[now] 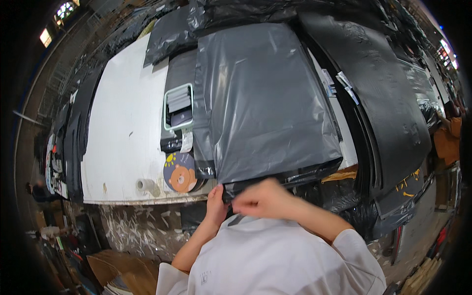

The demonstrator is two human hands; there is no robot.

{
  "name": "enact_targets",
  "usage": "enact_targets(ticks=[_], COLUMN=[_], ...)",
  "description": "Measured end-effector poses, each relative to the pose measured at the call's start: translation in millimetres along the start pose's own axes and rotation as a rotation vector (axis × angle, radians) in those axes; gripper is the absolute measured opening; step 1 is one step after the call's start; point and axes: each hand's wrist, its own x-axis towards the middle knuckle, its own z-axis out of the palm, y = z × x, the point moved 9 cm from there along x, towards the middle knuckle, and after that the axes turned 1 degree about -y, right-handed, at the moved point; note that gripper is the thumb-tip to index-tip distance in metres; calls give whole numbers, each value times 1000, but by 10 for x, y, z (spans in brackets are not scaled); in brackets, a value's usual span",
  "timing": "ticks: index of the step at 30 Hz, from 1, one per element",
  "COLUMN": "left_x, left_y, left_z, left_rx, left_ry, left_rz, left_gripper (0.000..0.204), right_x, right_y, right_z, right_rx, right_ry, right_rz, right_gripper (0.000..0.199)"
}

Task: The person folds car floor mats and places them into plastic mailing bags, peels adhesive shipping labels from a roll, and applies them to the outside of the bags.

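We stand at a long white desk [125,123] whose far side and right flank are covered with heaps of black plastic sheeting [388,108]. The biggest single thing before us is a stack of grey plastic mailing bags [260,103], lying flat on the desk and reaching from its far part to its near edge, where the lowest layers hang slightly over. To the left of the stack, touching its edge, sits a small dark device with a pale green frame [178,106], and near it a white paper slip [187,141]. Just in front of those lies a round pad with a cartoon bear on it [180,173], and left of that a small roll of white tape [144,185] rests near the desk's front edge.

Both our hands are at the near corner of the bag stack. Our left hand [217,202] is closed on the lower edge of the bags, fingers curled around the dark plastic. Our right hand [263,199] is beside it, nearly touching, bunched into a loose fist at the same edge; it is blurred, so we cannot tell whether it pinches the plastic.
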Motion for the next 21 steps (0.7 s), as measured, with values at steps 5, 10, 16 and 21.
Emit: enact_targets(ticks=[5, 10, 16, 21], left_x=[-324, -576, -646, -620], left_y=[100, 228, 321, 361], left_z=[162, 192, 137, 200], left_rx=[258, 302, 331, 361], left_ry=[-38, -34, -118, -132], left_rz=[175, 37, 120, 184], left_gripper=[10, 7, 15, 17], right_x=[237, 159, 100, -95], right_y=[299, 976, -5, 357], right_z=[-1728, -1363, 375, 295], right_rx=[-883, -975, -402, -114], right_ry=[708, 710, 287, 421], right_rz=[7, 67, -368, -112], right_gripper=[48, 44, 21, 18])
